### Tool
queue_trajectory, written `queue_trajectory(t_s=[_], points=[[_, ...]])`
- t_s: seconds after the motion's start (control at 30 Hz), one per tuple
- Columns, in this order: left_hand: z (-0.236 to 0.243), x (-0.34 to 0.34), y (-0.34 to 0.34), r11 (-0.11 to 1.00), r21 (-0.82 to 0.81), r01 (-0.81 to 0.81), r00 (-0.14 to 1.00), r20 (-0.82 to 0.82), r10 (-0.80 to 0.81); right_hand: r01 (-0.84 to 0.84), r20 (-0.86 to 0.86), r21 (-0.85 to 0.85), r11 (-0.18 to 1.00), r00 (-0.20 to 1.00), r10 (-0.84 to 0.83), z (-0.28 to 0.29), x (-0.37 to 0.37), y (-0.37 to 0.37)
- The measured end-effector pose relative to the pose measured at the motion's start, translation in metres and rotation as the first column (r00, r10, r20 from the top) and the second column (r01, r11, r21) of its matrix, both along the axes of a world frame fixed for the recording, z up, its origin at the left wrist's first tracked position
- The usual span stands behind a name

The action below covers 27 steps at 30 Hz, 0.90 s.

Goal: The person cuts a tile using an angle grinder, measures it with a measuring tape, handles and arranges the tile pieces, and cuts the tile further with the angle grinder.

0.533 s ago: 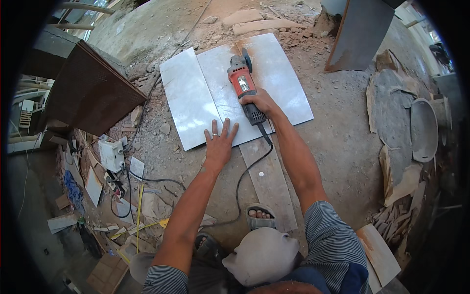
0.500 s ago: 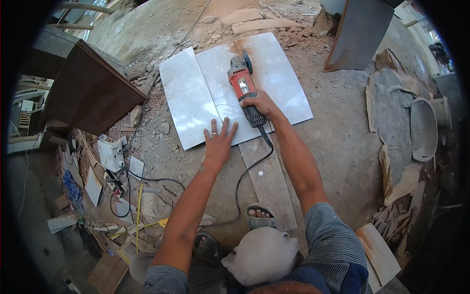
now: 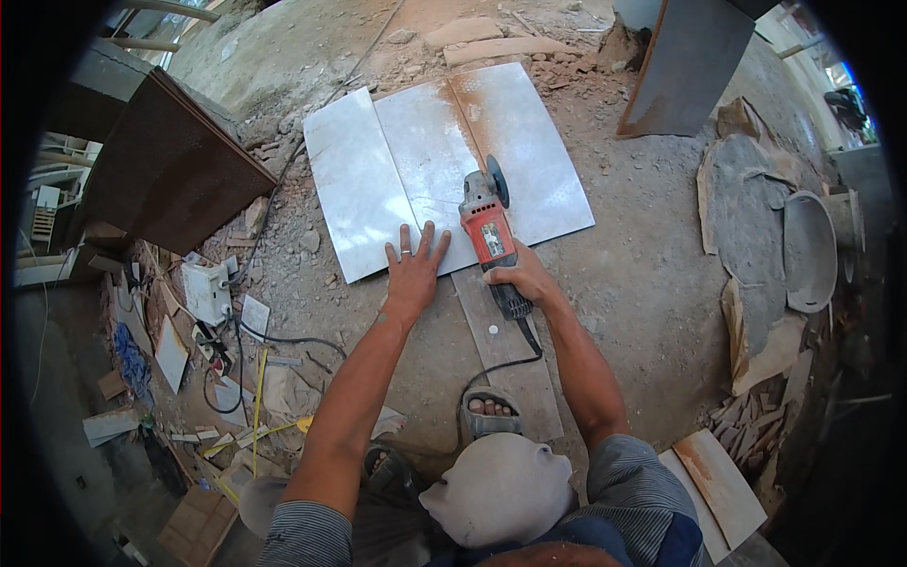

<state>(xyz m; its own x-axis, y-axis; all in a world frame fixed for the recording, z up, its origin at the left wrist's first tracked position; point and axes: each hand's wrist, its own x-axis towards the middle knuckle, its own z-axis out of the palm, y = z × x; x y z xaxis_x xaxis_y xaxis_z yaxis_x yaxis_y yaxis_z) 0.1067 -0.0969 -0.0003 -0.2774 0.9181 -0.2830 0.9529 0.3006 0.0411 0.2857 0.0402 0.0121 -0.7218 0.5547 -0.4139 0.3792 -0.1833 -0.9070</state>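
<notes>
While the left hand (image 3: 414,269) presses flat, fingers spread wide, on a pale marble tile (image 3: 444,165) lying on the dusty floor, the right hand (image 3: 522,277) grips a red angle grinder (image 3: 488,231) bearing a grey rectangular label; a round grey basin (image 3: 811,250) sits right.

Pale label (image 3: 492,240) on red grinder (image 3: 489,236)

The pale tile (image 3: 435,170) looked smooth and faintly glossy, dusted reddish toward twelve o'clock. The angle grinder (image 3: 489,236) had a red plastic body and dark metal guard. The ground (image 3: 642,274) was rough, gritty concrete; a matt wooden plank (image 3: 501,350) lay at six o'clock of the tile.
</notes>
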Motion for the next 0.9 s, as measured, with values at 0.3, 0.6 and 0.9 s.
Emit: queue_trajectory(t_s=[0.3, 0.6, 0.9], points=[[-0.011, -0.001, -0.004, 0.999, 0.053, 0.008, 1.000, -0.004, -0.008, 0.038, -0.064, -0.042, 0.998, 0.997, -0.041, 0.000, -0.061, 0.045], [-0.005, 0.001, -0.002, 1.000, 0.011, 0.005, 1.000, -0.015, -0.005, 0.006, -0.040, -0.025, 1.000, 0.999, -0.007, 0.003, -0.057, 0.045], [0.001, 0.002, 0.002, 1.000, -0.011, -0.009, 1.000, 0.015, 0.009, -0.027, 0.009, -0.002, 1.000, 1.000, 0.027, 0.008, 0.022, -0.009]])
